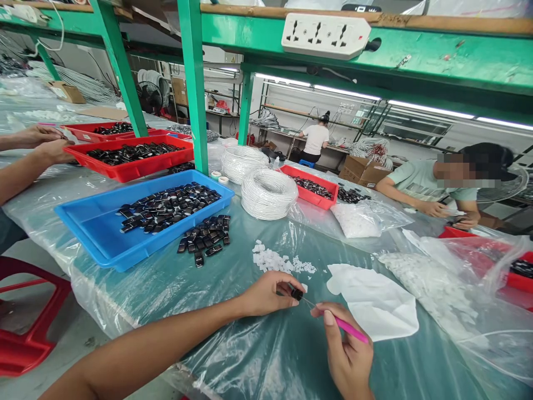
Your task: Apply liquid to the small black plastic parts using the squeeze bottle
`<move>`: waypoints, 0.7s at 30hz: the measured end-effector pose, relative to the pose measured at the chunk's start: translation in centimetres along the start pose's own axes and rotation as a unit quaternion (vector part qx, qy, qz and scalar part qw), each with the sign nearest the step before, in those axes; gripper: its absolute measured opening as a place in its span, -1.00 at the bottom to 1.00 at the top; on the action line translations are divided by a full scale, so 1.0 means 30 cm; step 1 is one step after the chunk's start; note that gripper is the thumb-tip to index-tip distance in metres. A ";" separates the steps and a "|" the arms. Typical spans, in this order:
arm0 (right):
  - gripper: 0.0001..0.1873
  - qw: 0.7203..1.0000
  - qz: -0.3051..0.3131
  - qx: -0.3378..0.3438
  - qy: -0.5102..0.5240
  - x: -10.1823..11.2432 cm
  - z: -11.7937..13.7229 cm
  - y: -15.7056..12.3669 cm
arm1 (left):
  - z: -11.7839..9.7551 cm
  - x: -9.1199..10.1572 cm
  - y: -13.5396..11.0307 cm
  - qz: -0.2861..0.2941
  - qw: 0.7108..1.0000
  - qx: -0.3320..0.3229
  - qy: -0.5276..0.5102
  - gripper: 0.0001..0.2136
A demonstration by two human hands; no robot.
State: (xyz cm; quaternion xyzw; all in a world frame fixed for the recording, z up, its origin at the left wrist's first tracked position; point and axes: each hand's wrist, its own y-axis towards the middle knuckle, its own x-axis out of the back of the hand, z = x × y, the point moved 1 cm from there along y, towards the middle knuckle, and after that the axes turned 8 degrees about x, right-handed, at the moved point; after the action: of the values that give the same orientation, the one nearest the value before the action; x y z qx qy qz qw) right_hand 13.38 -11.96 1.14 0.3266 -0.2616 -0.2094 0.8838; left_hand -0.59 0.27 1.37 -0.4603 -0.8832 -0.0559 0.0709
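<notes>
From my end I see the black piece pinched between thumb and fingers of the left hand, above the surface toward its near edge, with white bits just beyond. The right hand sits to the piece's right and closer to me, its fingers closed on the pink tool. That tool's long axis slants from its handle, toward the near right, up and leftward, the thin tip aimed at the piece; whether they touch, I cannot tell. The piece's own long axis is too small to judge. The left forearm slants in across the near edge; the right hand comes up from that edge, thumb along the tool.
</notes>
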 end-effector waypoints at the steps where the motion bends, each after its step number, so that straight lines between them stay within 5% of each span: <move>1: -0.89 1.000 -0.005 -0.026 0.001 -0.002 0.000 0.003 | -0.005 0.001 -0.001 -0.010 1.000 -0.007 0.013 -0.73; 9: -0.63 0.939 -0.099 -0.297 0.144 -0.016 -0.039 0.025 | -0.049 0.003 -0.020 -0.107 0.980 -0.064 0.153 -0.75; 14: -0.76 0.878 -0.165 -0.339 0.296 -0.030 -0.063 0.026 | -0.049 0.005 -0.026 -0.134 0.970 -0.074 0.191 -0.79; 21: -0.75 0.843 -0.148 -0.385 0.344 -0.036 -0.077 0.031 | -0.051 0.010 -0.028 -0.127 0.972 -0.082 0.182 -0.78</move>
State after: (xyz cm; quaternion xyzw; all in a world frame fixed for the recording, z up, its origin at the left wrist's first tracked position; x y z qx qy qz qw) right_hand 14.11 -9.64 -0.07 0.0465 0.2129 -0.2960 0.9300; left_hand -1.33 -0.23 2.90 -0.3310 -0.8990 -0.2194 0.1847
